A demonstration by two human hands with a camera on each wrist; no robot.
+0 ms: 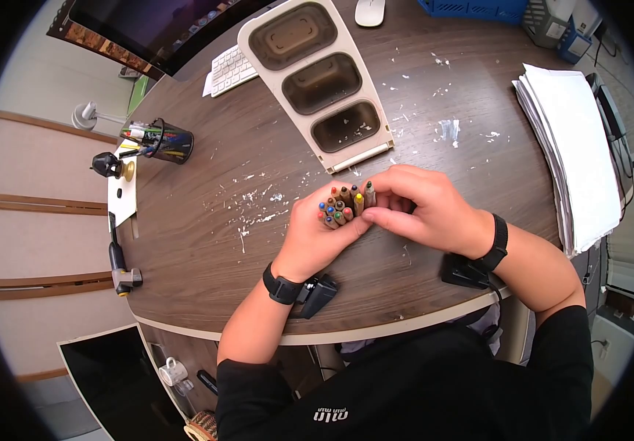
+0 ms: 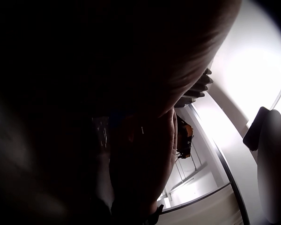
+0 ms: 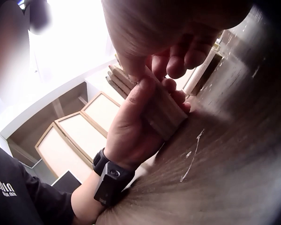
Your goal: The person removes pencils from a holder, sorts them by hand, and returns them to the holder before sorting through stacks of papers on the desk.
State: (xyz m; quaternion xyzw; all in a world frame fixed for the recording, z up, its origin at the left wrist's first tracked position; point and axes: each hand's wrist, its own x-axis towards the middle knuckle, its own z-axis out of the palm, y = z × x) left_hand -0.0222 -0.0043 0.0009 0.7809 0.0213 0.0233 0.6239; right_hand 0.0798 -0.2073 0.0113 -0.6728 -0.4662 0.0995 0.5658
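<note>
My left hand point(image 1: 304, 239) grips an upright bundle of colored pencils point(image 1: 339, 206), their tips of several colors pointing up in the head view. At the bundle's right edge, my right hand point(image 1: 431, 209) pinches a dark green colored pencil point(image 1: 370, 193) between thumb and fingers, beside a yellow-tipped one point(image 1: 359, 202). From the right wrist, the wooden pencil shafts point(image 3: 166, 115) show inside the left hand point(image 3: 129, 129), with their lower ends close over the desk. Mostly dark palm point(image 2: 196, 51) fills the left wrist view, hiding the pencils there.
Just beyond the hands stands a beige organizer point(image 1: 307, 83) with three compartments, white scraps in the nearest. More scraps point(image 1: 449, 131) litter the desk point(image 1: 214, 242). A mesh pen cup point(image 1: 177, 143) stands left, a paper stack point(image 1: 563, 147) right. Keyboard point(image 1: 232, 71) and mouse point(image 1: 370, 12) lie behind.
</note>
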